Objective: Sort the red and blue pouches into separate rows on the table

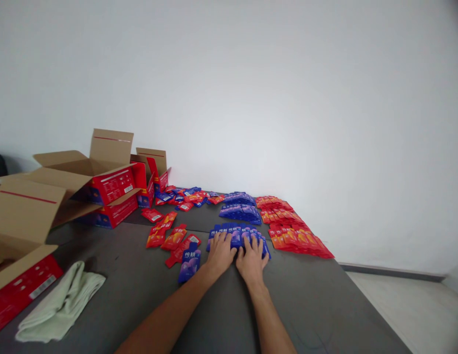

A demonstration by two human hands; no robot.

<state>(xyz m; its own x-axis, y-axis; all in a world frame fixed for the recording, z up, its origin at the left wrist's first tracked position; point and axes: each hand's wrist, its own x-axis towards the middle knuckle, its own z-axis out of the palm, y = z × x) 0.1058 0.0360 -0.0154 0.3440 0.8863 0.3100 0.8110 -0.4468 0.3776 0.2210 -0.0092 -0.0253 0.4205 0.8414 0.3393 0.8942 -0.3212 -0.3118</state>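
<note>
Both of my hands rest on a row of overlapping blue pouches (235, 237) in the middle of the dark table. My left hand (220, 253) lies over the row's left part, fingers stretched forward. On its right part lies my right hand (251, 260), with fingers spread and the thumb beside the left thumb. Neither hand is wrapped around a pouch. A single blue pouch (190, 263) lies left of my left wrist, partly over a red pouch (182, 250). Behind the row sit more stacked blue pouches (239, 212). Rows of red pouches (293, 238) lie to the right.
Open cardboard boxes (114, 184) stand along the left, with another open box (29, 275) nearer. A folded pale green cloth (62, 302) lies before them. Loose red and blue pouches (188, 196) are heaped at the back by the white wall (251, 98). The table's edge runs along the right.
</note>
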